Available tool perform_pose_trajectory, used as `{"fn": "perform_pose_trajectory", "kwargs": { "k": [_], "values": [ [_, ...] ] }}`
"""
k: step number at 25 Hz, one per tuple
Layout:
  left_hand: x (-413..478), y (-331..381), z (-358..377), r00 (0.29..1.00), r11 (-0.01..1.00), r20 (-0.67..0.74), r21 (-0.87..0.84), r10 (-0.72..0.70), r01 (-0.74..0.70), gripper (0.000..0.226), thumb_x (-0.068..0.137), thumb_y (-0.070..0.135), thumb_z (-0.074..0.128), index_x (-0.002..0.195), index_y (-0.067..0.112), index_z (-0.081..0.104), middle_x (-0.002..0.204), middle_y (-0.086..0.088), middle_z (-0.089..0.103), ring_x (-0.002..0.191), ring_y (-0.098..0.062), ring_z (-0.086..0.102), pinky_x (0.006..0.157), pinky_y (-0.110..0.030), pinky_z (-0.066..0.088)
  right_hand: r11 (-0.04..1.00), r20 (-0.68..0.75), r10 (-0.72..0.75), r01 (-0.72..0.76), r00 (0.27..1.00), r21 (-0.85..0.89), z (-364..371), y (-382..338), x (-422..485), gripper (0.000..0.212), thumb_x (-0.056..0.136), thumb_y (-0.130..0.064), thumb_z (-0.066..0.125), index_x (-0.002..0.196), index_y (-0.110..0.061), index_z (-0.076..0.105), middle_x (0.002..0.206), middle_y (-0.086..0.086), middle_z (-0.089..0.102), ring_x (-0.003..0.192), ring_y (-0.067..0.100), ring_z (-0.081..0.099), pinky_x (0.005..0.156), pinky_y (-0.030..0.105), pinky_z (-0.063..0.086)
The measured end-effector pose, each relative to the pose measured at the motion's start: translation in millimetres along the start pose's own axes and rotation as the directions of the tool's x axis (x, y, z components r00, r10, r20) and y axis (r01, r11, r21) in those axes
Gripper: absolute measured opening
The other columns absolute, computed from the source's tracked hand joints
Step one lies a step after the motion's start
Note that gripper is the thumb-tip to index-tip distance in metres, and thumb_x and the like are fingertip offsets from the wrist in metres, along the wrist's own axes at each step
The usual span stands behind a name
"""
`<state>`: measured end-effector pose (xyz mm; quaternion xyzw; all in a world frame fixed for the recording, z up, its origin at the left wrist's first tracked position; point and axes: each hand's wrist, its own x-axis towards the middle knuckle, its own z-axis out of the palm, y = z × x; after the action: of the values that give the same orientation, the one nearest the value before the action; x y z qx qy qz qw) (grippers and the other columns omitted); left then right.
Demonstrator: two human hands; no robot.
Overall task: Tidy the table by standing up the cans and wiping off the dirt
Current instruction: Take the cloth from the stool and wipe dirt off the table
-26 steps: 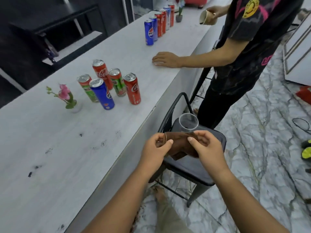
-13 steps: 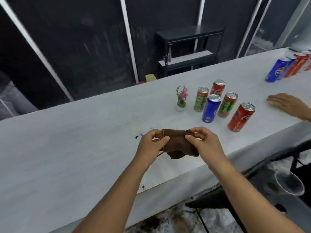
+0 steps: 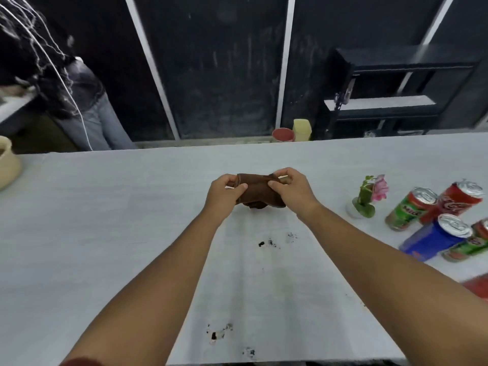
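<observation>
A folded brown cloth (image 3: 257,191) is gripped between my left hand (image 3: 224,194) and my right hand (image 3: 291,190), just above the white table (image 3: 105,233). Black dirt specks (image 3: 272,243) lie on the table under my forearms, and more dirt (image 3: 219,334) sits near the front edge. Upright cans stand at the right: a green can (image 3: 409,210), a red can (image 3: 459,202), a blue can (image 3: 435,237) and another green and red can (image 3: 470,245) cut by the frame edge.
A small pink flower in a white pot (image 3: 368,198) stands left of the cans. A beige bowl (image 3: 8,165) sits at the table's far left. Beyond the table are a person (image 3: 87,107), a red cup (image 3: 283,134), a yellow container (image 3: 301,129) and a black shelf (image 3: 396,88).
My view has swung left from the chair to face the table. Both hands carried the cloth from over the chair to above the table, past the dirt.
</observation>
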<state>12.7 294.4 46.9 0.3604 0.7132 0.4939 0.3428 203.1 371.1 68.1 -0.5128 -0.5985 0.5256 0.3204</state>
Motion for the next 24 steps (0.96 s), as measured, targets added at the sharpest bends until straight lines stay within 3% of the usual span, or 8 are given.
{"fn": "perform_pose_trajectory", "kwargs": {
  "k": [2, 4, 8, 11, 14, 17, 24],
  "values": [
    [14, -19, 6, 0.998, 0.997, 0.001, 0.045, -0.059, 0.059, 0.014, 0.095, 0.02, 0.082, 0.103, 0.012, 0.074, 0.105, -0.007, 0.075, 0.109, -0.037, 0.074, 0.096, -0.055, 0.063, 0.996, 0.012, 0.052, -0.051, 0.999, -0.073, 6, 18, 16, 0.016, 0.095, -0.016, 0.078, 0.109, -0.016, 0.072, 0.097, 0.006, 0.075, 0.087, 0.024, 0.074, 0.063, 0.025, 0.054],
    [18, -38, 11, 0.995, 0.989, 0.021, 0.111, -0.101, 0.098, 0.016, 0.093, 0.023, 0.085, 0.101, 0.013, 0.075, 0.1, -0.003, 0.076, 0.105, -0.035, 0.075, 0.092, -0.049, 0.064, 0.975, 0.026, 0.074, -0.066, 0.997, -0.212, 6, 39, 22, 0.016, 0.094, -0.021, 0.079, 0.109, -0.019, 0.072, 0.097, 0.003, 0.07, 0.085, 0.021, 0.069, 0.064, 0.026, 0.049],
    [15, -55, 10, 0.999, 0.963, 0.017, 0.266, -0.046, 0.04, 0.025, 0.091, 0.041, 0.084, 0.106, 0.024, 0.074, 0.099, 0.009, 0.074, 0.096, -0.018, 0.073, 0.081, -0.039, 0.063, 0.869, 0.058, -0.134, 0.145, 0.989, -0.473, 2, 62, 22, 0.02, 0.094, -0.027, 0.078, 0.113, -0.028, 0.071, 0.105, -0.006, 0.069, 0.105, 0.017, 0.06, 0.083, 0.025, 0.049],
    [0, -73, -14, 0.995, 0.854, -0.037, 0.517, 0.098, -0.065, 0.034, 0.097, 0.055, 0.071, 0.12, 0.031, 0.071, 0.106, 0.014, 0.068, 0.098, -0.01, 0.067, 0.078, -0.031, 0.054, 0.664, 0.239, -0.422, 0.478, 0.874, -0.575, 1, 60, 22, 0.032, 0.096, -0.029, 0.078, 0.128, -0.03, 0.073, 0.123, -0.008, 0.07, 0.12, 0.016, 0.053, 0.102, 0.031, 0.045],
    [-25, -107, -51, 0.928, 0.681, -0.002, 0.68, 0.374, -0.273, 0.03, 0.102, 0.044, 0.068, 0.126, 0.027, 0.077, 0.119, 0.009, 0.066, 0.111, -0.017, 0.06, 0.089, -0.035, 0.052, 0.527, 0.524, -0.332, 0.615, 0.784, -0.587, 8, 56, 26, 0.043, 0.1, -0.028, 0.074, 0.143, -0.027, 0.07, 0.135, -0.004, 0.07, 0.125, 0.021, 0.053, 0.107, 0.035, 0.045],
    [-49, -131, -84, 0.884, 0.585, 0.014, 0.745, 0.467, -0.32, 0.035, 0.102, 0.047, 0.06, 0.129, 0.032, 0.076, 0.128, 0.01, 0.065, 0.116, -0.021, 0.06, 0.094, -0.039, 0.048, 0.532, 0.531, -0.291, 0.596, 0.795, -0.601, 12, 58, 22, 0.039, 0.102, -0.021, 0.072, 0.141, -0.027, 0.072, 0.134, -0.006, 0.07, 0.124, 0.02, 0.053, 0.104, 0.035, 0.046],
    [-101, -146, -100, 0.91, 0.635, 0.047, 0.702, 0.412, -0.324, 0.042, 0.106, 0.048, 0.057, 0.141, 0.029, 0.071, 0.153, 0.008, 0.062, 0.145, -0.018, 0.052, 0.12, -0.04, 0.044, 0.584, 0.501, -0.34, 0.596, 0.796, -0.551, 4, 75, -45, 0.034, 0.097, -0.014, 0.078, 0.128, -0.025, 0.08, 0.121, -0.005, 0.075, 0.112, 0.018, 0.059, 0.093, 0.026, 0.046]
  ]
}}
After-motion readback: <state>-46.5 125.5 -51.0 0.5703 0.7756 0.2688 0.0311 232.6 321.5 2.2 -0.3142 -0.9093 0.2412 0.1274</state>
